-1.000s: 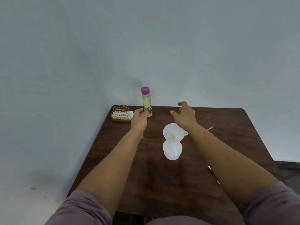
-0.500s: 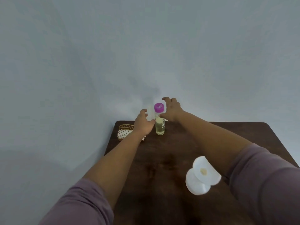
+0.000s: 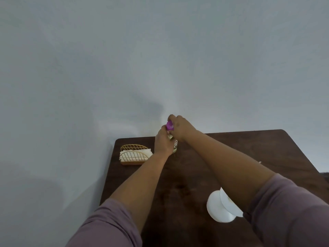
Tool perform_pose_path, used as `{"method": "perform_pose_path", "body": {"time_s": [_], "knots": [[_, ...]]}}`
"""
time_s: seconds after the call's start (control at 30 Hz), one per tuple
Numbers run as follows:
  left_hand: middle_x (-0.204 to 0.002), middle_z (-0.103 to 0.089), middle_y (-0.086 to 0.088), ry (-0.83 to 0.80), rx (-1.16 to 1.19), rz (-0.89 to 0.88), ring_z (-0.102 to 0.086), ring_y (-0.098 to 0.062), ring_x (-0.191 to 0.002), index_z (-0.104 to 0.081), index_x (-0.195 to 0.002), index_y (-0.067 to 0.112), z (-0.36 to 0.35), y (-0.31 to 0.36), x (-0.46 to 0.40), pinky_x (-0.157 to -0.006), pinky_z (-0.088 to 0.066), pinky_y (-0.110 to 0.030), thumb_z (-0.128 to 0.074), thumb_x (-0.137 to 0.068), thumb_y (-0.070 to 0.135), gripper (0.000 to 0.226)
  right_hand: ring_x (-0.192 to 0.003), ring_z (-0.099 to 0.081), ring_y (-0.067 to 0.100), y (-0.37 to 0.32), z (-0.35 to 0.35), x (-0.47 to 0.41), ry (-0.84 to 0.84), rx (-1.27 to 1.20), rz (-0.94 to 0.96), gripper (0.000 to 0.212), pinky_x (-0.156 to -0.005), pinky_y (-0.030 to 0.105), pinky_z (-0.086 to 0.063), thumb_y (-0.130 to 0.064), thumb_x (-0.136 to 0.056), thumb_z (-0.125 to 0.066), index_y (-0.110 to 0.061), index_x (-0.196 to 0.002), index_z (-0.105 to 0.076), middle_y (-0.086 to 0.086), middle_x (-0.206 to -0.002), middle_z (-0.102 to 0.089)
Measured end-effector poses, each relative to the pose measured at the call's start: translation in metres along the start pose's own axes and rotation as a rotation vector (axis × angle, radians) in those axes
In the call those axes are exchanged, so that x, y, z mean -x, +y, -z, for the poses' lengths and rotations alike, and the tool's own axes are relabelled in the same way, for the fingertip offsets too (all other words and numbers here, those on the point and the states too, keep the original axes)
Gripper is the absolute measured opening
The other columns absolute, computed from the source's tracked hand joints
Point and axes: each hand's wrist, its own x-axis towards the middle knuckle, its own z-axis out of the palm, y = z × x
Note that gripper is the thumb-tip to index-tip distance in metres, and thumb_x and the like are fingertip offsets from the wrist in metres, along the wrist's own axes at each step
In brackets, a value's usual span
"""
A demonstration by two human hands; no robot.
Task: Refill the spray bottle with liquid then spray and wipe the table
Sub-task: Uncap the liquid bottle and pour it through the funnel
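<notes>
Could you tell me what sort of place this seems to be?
Probably a plain room at home, though that is a guess: a dark wooden table stands against a bare pale wall, with a wire napkin holder on it.

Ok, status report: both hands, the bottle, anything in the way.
Left hand grips refill bottle body. Right hand closed on purple cap. White spray bottle with funnel waits near right forearm. Nothing in the way.

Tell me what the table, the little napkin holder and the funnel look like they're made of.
Table: dark brown wood or wood veneer, faint sheen, mottled grain. Napkin holder: thin golden wire, probably metal, on a tan base, maybe wood. Funnel: smooth, matte white, looks like moulded plastic.
</notes>
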Motion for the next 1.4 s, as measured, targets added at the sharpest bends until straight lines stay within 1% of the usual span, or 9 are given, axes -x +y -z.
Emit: {"method": "perform_pose_path", "body": {"time_s": [0.27,0.43,0.63,0.77,0.9,1.03,1.17,1.27,1.4], "knots": [[-0.109,-0.064,0.002,0.019,0.008,-0.13,-0.057,-0.024,-0.106,-0.057,-0.117,0.019,0.007,-0.004,0.076,-0.089,-0.053,-0.047,-0.073,-0.083,0.025,0.038,-0.089,-0.054,0.021,-0.01,0.021,0.08,-0.091,0.007,0.041,0.042,-0.071,0.029,-0.044,-0.025,-0.084,-0.068,-0.015,-0.119,-0.046,0.004,-0.1,-0.051],[-0.108,-0.06,0.008,-0.029,-0.01,-0.233,-0.055,-0.017,-0.105,-0.054,-0.116,0.026,0.031,-0.012,0.146,-0.086,-0.052,-0.039,-0.072,-0.081,0.036,0.041,-0.091,-0.055,0.019,-0.017,0.025,0.159,-0.089,-0.053,0.156,0.043,-0.068,0.025,-0.042,-0.026,-0.076,-0.075,-0.018,-0.111,-0.051,0.001,-0.099,-0.054],[-0.108,-0.059,0.014,-0.034,0.008,-0.151,-0.053,-0.014,-0.11,-0.055,-0.117,0.029,0.034,-0.017,0.23,-0.085,-0.053,-0.04,-0.066,-0.069,0.061,0.058,-0.092,-0.052,0.016,-0.021,0.014,0.234,-0.095,0.021,0.214,0.043,-0.071,0.026,-0.041,-0.032,-0.078,-0.074,-0.023,-0.114,-0.052,-0.001,-0.105,-0.056],[-0.108,-0.063,0.013,-0.06,0.052,-0.11,-0.06,-0.016,-0.106,-0.056,-0.115,0.034,0.021,-0.034,0.267,-0.083,-0.056,-0.044,-0.074,-0.068,0.051,0.053,-0.097,-0.053,0.017,-0.01,-0.008,0.269,-0.112,0.088,0.222,0.045,-0.074,0.027,-0.042,-0.036,-0.078,-0.072,-0.025,-0.116,-0.05,-0.003,-0.104,-0.055],[-0.109,-0.062,0.007,-0.073,0.138,-0.028,-0.064,-0.013,-0.102,-0.056,-0.11,0.026,0.015,-0.028,0.286,-0.083,-0.055,-0.03,-0.081,-0.075,0.019,0.044,-0.104,-0.054,0.019,-0.004,-0.02,0.284,-0.1,0.075,0.224,0.051,-0.083,0.028,-0.045,-0.034,-0.079,-0.073,-0.025,-0.124,-0.051,0.002,-0.117,-0.058],[-0.112,-0.065,0.004,-0.189,0.249,0.043,-0.064,-0.017,-0.105,-0.051,-0.117,0.025,0.016,-0.009,0.285,-0.084,-0.055,-0.03,-0.087,-0.066,0.011,0.065,-0.099,-0.055,0.02,-0.006,-0.016,0.288,-0.087,0.102,0.171,0.045,-0.079,0.029,-0.044,-0.038,-0.081,-0.07,-0.021,-0.121,-0.056,0.005,-0.113,-0.059],[-0.118,-0.056,0.002,-0.206,0.106,0.1,-0.055,-0.015,-0.114,-0.049,-0.13,0.006,0.001,0.011,0.284,-0.081,-0.043,-0.018,-0.074,-0.08,0.0,0.056,-0.092,-0.055,0.024,-0.014,-0.021,0.292,0.01,0.339,0.205,0.044,-0.069,0.031,-0.038,-0.05,-0.094,-0.043,-0.012,-0.109,-0.06,0.008,-0.106,-0.059],[-0.116,-0.062,-0.006,-0.198,-0.007,0.061,-0.058,-0.011,-0.095,-0.055,-0.124,0.001,-0.008,0.006,0.282,-0.062,-0.041,-0.004,-0.057,-0.094,0.005,0.03,-0.085,-0.057,0.023,-0.017,-0.039,0.295,0.067,0.39,0.176,0.041,-0.062,0.031,-0.038,-0.046,-0.098,-0.037,-0.01,-0.11,-0.055,0.009,-0.1,-0.056],[-0.109,-0.06,-0.004,-0.191,0.026,0.08,-0.056,-0.016,-0.1,-0.052,-0.127,-0.004,-0.002,0.001,0.278,-0.064,-0.041,-0.002,-0.058,-0.092,-0.004,0.036,-0.076,-0.058,0.025,-0.017,-0.048,0.285,0.03,0.397,0.209,0.037,-0.057,0.032,-0.035,-0.039,-0.101,-0.03,-0.009,-0.109,-0.049,0.009,-0.092,-0.054]]}}
